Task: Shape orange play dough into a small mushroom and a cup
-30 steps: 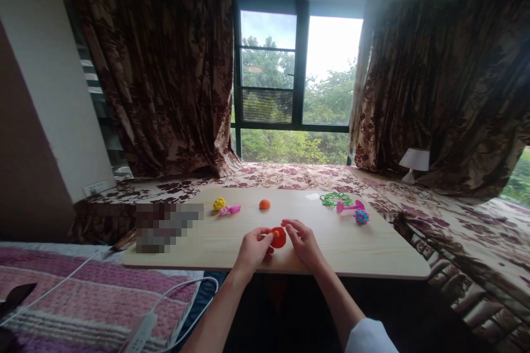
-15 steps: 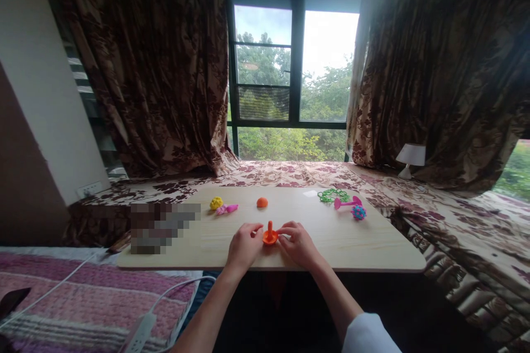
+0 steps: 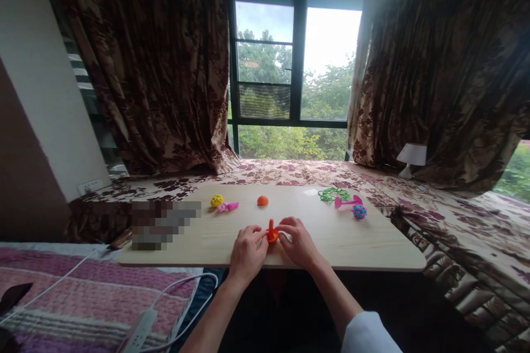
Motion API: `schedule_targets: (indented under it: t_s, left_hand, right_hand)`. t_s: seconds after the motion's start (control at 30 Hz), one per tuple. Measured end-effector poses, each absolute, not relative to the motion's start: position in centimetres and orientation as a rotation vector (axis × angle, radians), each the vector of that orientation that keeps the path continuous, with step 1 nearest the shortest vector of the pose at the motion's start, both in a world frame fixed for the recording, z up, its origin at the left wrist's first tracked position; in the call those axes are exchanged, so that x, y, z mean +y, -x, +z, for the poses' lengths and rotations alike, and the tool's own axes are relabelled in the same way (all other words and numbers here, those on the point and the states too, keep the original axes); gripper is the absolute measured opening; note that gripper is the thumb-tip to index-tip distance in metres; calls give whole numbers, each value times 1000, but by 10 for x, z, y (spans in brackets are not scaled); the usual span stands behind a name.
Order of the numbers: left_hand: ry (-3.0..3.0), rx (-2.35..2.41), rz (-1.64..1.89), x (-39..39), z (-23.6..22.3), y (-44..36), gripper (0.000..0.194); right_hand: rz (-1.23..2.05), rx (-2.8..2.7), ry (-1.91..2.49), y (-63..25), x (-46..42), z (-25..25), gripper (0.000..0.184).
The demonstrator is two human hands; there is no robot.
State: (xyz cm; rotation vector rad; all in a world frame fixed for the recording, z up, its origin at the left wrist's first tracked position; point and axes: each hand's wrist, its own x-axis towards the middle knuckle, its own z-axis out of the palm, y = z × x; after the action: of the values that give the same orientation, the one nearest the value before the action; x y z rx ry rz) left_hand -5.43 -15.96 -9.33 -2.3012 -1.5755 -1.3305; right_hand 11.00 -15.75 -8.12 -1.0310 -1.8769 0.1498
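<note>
On the wooden table (image 3: 331, 245), near its front edge, stands a small orange dish with an upright post (image 3: 271, 225). My left hand (image 3: 248, 251) is at its left side, thumb and fingertips closed on the rim. From the other side my right hand (image 3: 298, 244) pinches the rim, its fingertips close to the post. Both hands partly cover the dish. Straight behind it, farther back, lies an orange dome-shaped piece (image 3: 262, 200).
At the back left sit a knobbly yellow ball (image 3: 216, 200) and a pink toy (image 3: 227, 207). Back right are a green tangled string (image 3: 333, 194), a pink dumbbell-like piece (image 3: 348, 202) and a spiky blue-and-pink ball (image 3: 359, 211). A blurred patch (image 3: 165, 225) hides the table's left end.
My left hand has shifted slightly right and turned, its fingers now farther over the dish's rim. The dish has tilted a little; my right hand is nearly unmoved.
</note>
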Motion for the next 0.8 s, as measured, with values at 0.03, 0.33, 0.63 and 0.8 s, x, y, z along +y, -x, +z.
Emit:
schedule_targets:
  t_s: [0.03,0.33,0.63,0.8]
  left_hand:
    - [2295,-1567,-1321,-161,-93,54,26]
    - [2252,-1477,-1316,-169,-92,52,24]
    - [2263,-1470,-1298,-171,-90,52,24]
    - [2256,-1484,-1363,-171,-91,53,25]
  right_hand:
    - [155,-1893,1042,-110,-157,-82,23]
    - [143,-1955,1044,-109,-159,-81,21]
    - [162,-1976,1041,-110,-157,-83,23]
    - [167,-1948,1042,-109,-158,-83,23]
